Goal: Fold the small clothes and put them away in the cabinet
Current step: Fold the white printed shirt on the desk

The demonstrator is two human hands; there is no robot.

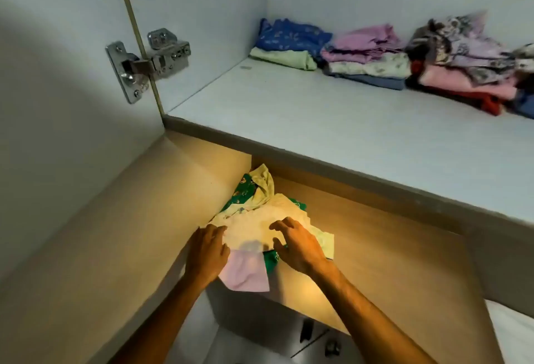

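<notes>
A loose heap of small clothes lies on the wooden ledge (pixel 375 248) below the cabinet shelf: a cream garment (pixel 254 226) on top, green printed cloth (pixel 244 191) behind it, a pink piece (pixel 245 275) hanging over the front edge. My left hand (pixel 206 251) rests on the cream garment's left edge, fingers curled on the cloth. My right hand (pixel 297 243) presses on its right side with fingers bent and spread. Whether either hand pinches the fabric is unclear. Folded stacks sit at the back of the cabinet shelf (pixel 332 126): blue and green (pixel 286 42), purple and floral (pixel 367 54), pink and red (pixel 462 74).
The open cabinet door (pixel 57 103) stands at the left on a metal hinge (pixel 144 63). The shelf's front edge (pixel 346 167) overhangs the ledge just above the heap. A white surface (pixel 517 332) shows at the bottom right, floor below.
</notes>
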